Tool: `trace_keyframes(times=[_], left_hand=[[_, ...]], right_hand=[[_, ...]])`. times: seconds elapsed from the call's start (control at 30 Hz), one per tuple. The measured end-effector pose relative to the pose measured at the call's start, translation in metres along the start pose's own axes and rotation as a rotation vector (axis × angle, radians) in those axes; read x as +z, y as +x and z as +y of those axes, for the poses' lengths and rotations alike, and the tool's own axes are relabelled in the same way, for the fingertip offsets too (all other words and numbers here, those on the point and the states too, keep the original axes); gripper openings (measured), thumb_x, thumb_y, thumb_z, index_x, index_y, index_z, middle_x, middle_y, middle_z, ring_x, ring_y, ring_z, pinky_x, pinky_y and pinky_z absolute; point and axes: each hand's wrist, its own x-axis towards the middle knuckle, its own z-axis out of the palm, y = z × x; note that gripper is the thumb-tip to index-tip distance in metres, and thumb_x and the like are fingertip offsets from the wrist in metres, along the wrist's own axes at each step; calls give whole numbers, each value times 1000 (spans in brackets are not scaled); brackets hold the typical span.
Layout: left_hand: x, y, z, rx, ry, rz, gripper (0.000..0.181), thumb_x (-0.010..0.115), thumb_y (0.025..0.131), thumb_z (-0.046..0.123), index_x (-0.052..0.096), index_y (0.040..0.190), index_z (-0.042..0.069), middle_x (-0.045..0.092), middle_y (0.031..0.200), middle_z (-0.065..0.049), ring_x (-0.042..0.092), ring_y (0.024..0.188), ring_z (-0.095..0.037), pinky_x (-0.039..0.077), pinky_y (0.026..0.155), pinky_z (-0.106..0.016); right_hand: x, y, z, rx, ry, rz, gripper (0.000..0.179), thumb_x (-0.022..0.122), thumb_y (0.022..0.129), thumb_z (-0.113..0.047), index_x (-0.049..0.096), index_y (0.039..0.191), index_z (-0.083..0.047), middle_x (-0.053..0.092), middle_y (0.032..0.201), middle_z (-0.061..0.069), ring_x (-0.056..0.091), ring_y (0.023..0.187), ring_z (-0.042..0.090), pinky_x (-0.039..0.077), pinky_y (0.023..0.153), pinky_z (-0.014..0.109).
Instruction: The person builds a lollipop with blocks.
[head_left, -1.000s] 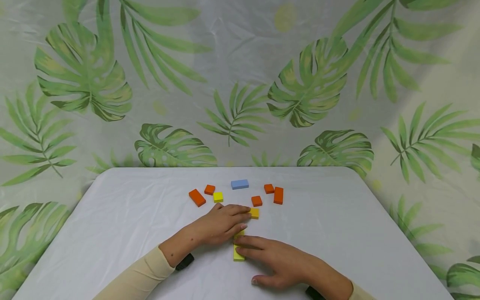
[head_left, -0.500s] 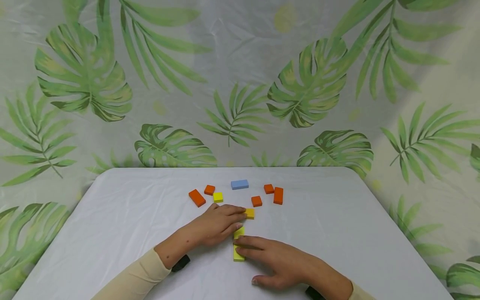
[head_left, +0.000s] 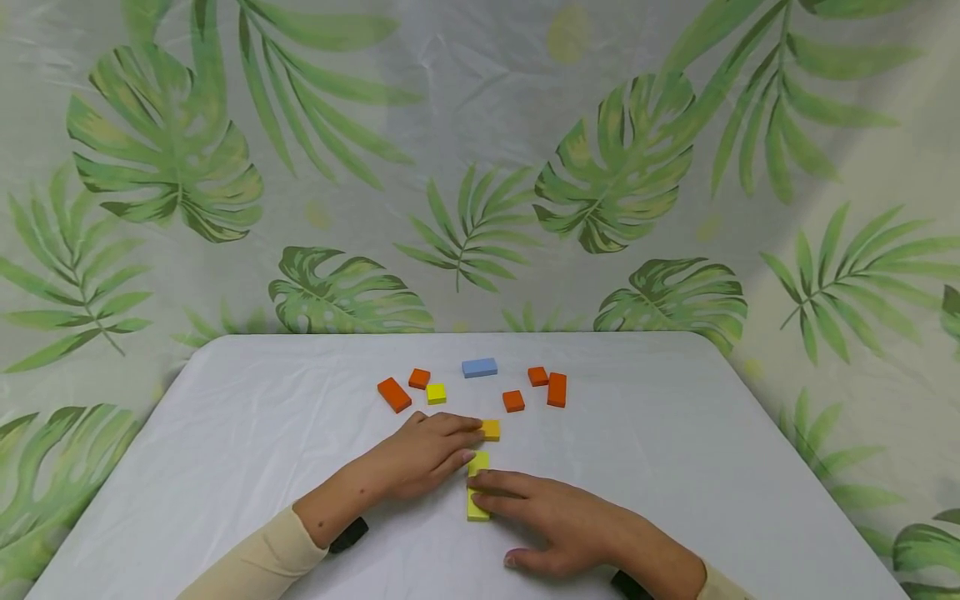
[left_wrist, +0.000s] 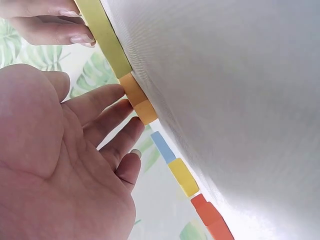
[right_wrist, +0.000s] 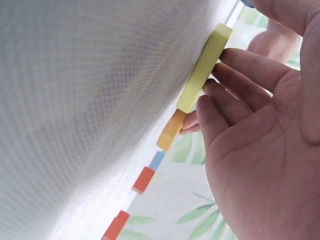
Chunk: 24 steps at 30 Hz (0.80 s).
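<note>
Head, left hand (head_left: 420, 454): fingers extended, tips on the amber block (head_left: 491, 430) just beyond the bar (head_left: 477, 513), nothing clasped.
Head, right hand (head_left: 558, 521): fingers loose against the bar, no grip.
Head, risk: the left thumb's right at the bar's far end; a sideways brush could skew it.
Head, count: one bar, it seems, middle covered; one amber. Beyond the bar: one blue (head_left: 480, 368), one yellow (head_left: 437, 394) leftward, five reds (head_left: 393, 395), two left, three right.
Left wrist, risk: fingertips meet amber on one side; uneven pressure might pivot it.
Left wrist, count: one blue, one yellow; reds overlap.
Right wrist, risk: pressing one side could shove the bar.
Right wrist, count: one bar, one amber, one blue.
</note>
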Motion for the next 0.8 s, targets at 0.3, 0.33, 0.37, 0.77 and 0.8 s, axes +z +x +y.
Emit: trace_keyframes(times=[0.3,0.33,0.37,0.77,0.8], left_hand=[[-2,-2,1,-1,-20,-13,47,38,117,39,55,157,20,47,164,2,41,152,-20,40,107,-49],[-2,-2,1,-1,-21,-14,47,39,117,38,55,157,20,47,164,2,41,152,-20,40,107,-49],[-2,-2,1,0,-22,-15,47,39,117,38,55,157,20,47,164,2,41,152,-20,40,107,-49],[-3,-1,1,-6,-17,-31,46,39,117,35,54,158,20,45,165,2,41,151,-20,40,107,-49],[-3,-1,1,-7,-16,-32,46,39,117,35,54,158,20,45,165,2,41,151,-20,40,107,-49]], right_hand=[[-1,0,-1,-4,12,10,66,66,105,-41,45,163,-16,33,172,0,36,156,16,40,121,40],[-1,0,-1,-4,10,11,66,66,105,-41,45,163,-16,33,172,0,36,156,16,40,121,40],[0,0,0,-5,10,11,66,66,105,-41,45,162,-16,33,172,0,36,156,16,39,121,40],[-1,0,2,-8,-13,30,63,66,105,-40,49,160,-14,35,171,0,36,156,17,40,120,39],[-1,0,2,-6,-12,31,63,66,105,-40,49,160,-14,35,171,0,36,156,16,40,120,39]])
